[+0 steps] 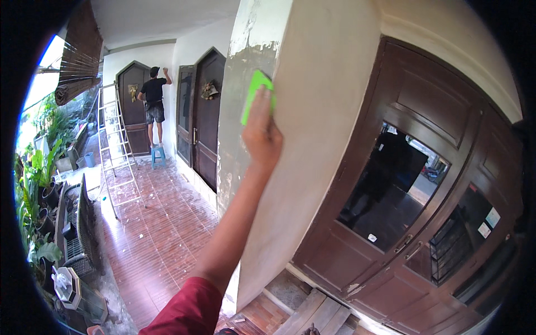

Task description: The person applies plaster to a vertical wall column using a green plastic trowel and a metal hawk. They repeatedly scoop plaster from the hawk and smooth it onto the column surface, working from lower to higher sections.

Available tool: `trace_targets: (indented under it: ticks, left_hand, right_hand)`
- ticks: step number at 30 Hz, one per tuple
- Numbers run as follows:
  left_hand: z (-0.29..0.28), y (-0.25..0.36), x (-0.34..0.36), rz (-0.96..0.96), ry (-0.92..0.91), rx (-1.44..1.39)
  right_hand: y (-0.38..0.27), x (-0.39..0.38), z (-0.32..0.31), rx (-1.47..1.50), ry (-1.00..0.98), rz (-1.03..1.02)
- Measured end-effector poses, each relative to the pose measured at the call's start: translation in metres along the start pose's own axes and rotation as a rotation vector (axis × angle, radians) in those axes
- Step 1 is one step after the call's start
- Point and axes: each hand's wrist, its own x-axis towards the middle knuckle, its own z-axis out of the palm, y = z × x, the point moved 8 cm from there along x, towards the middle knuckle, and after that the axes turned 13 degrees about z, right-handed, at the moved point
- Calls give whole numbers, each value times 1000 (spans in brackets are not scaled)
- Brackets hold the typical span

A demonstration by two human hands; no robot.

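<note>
My left hand (pixel 262 139) is raised at the end of a stretched arm in a maroon sleeve. Its fingers close on a flat, bright green scraper (pixel 256 89), which lies against the narrow side of a wall pillar (pixel 235 123). That side is grey and damp-looking around the tool, with white flaking patches (pixel 262 28) higher up. Round the corner the broad pillar face (pixel 324 111) is smooth and beige. My right hand does not show; a small dark shape at the bottom edge is too cut off to make out.
Brown double doors (pixel 363 268) with glass panes stand at the right, above wooden boards (pixel 315 315). Debris lies on the red tiled floor (pixel 162 240). Farther off stand a ladder (pixel 120 145) and another person (pixel 153 92) on a blue stool (pixel 159 156). A wicker bench (pixel 84 223) and plants line the left.
</note>
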Motion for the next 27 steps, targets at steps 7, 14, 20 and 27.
trace_targets:
  ticks: [7,14,20,27]
  left_hand:
    - [0,73,-12,-28,-44,-187]
    - [-17,-26,28,-90,82,76]
    - [17,-3,26,-12,50,45]
    - [16,60,28,34,-9,-214]
  right_hand:
    - [0,7,11,-4,23,31]
    - [0,7,13,-35,1,27]
    - [1,4,32,-66,-25,29]
    - [6,2,53,-61,19,-18]
